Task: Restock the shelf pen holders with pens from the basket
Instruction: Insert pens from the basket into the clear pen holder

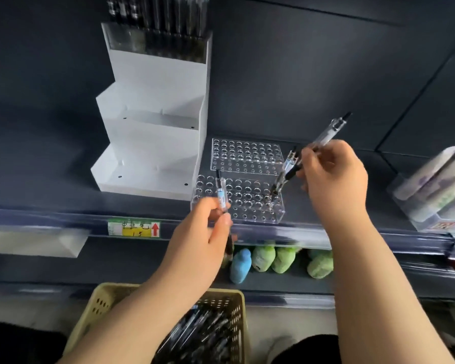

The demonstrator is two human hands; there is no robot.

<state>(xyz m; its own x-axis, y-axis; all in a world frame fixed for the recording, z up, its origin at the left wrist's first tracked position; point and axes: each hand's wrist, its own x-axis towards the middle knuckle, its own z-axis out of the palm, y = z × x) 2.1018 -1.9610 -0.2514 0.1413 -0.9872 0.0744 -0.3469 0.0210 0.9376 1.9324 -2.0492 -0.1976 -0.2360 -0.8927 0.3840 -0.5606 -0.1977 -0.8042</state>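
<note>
closest in, one beige perforated plastic basket (238, 306) is seen at the bottom edge, loaded with a pile of dark-and-clear pens (195, 334), too blurry to be counted. one clear black-tipped pen (220, 191) is pinched upright between thumb and fingers of the left hand (202, 232), at the left end of the front clear acrylic holder (247, 208). the right hand (334, 177) is curled round a second clear pen (327, 135) that is slanted up to the right. what look like two more pens (283, 177) are leaned under that hand, tips in the front holder's right end; whether they're gripped too can't be told. two clear drilled holders are counted in all, the back clear acrylic holder (244, 156) being just behind the front one on the dark shelf (378, 195). one white three-step display stand (153, 143) is set to their left, with a row of dark pens (155, 22) packed in its top step. one green-and-yellow price tag (134, 228) with a red up arrow is stuck on the shelf rail; handwritten characters and maybe "1.5" can be made out. below it, one blue and three or four green soft lumps (241, 264) are lined up.
</note>
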